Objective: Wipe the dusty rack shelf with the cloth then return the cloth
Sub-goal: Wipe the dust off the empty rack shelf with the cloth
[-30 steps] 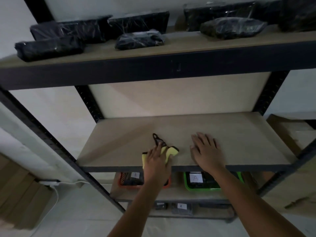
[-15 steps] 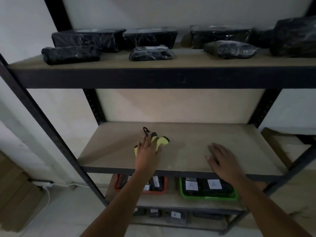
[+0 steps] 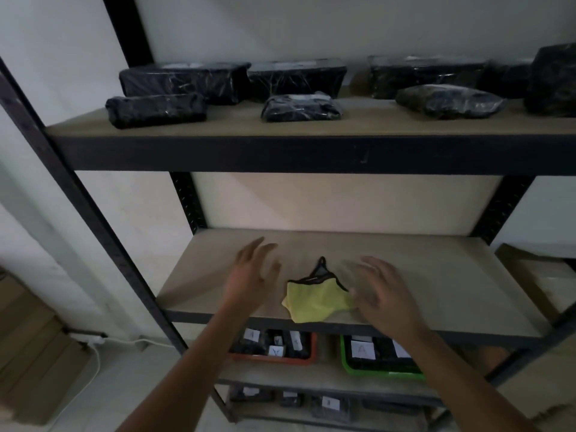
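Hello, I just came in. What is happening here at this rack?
A person is cleaning the middle shelf of a metal rack. The yellow cloth lies crumpled near the shelf's front edge, and neither hand grips it. The left hand hovers open to its left; the right hand, blurred, is open at its right edge. Black wrapped packages sit on the shelf above.

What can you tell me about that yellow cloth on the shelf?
The yellow cloth is a small, soft-looking rag with dark trim along its far edge and a little dark loop poking up toward the back. It lies crumpled and loose near the front edge of the middle shelf, one corner reaching that edge. The left hand hovers open beside it, apart from it. The right hand is open and blurred at its right corner; whether it touches is unclear.
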